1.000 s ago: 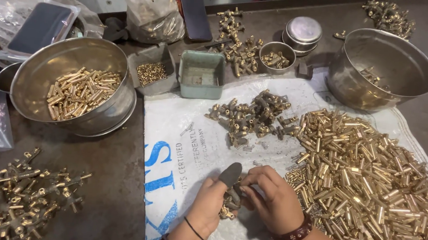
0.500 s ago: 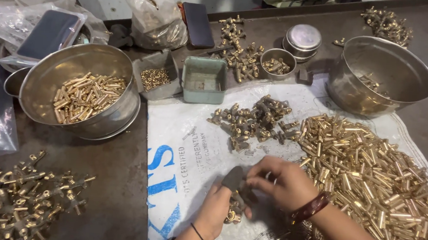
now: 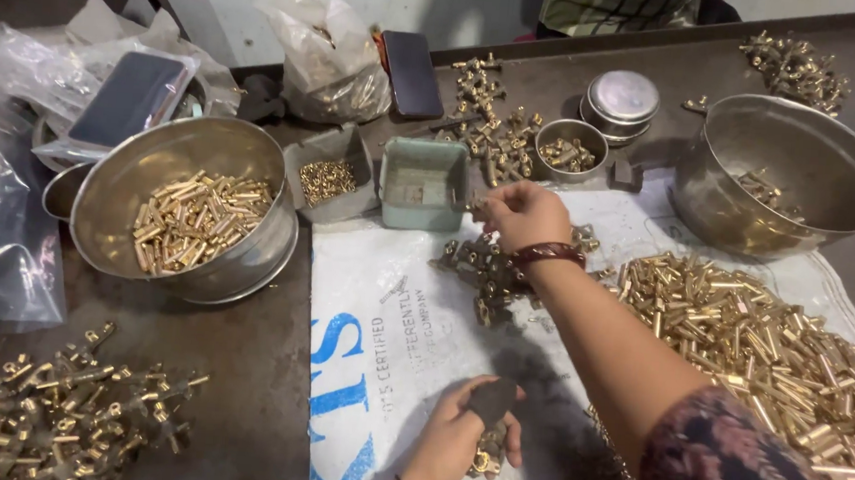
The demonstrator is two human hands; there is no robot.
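Gripping a dark flat tool (image 3: 492, 400) with a brass fitting (image 3: 484, 462) under it, left hand (image 3: 453, 442) rests low on white sack (image 3: 390, 348). Right hand (image 3: 525, 215), fingers pinched narrow, contents unclear, hovers over sack's upper edge above a brass fitting pile (image 3: 486, 269), near green tray (image 3: 424, 182).

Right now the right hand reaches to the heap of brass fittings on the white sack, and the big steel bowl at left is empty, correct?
Not quite. The head view shows the big steel bowl at left holding short brass tubes. The right hand does reach to the heap of brass fittings on the white sack.
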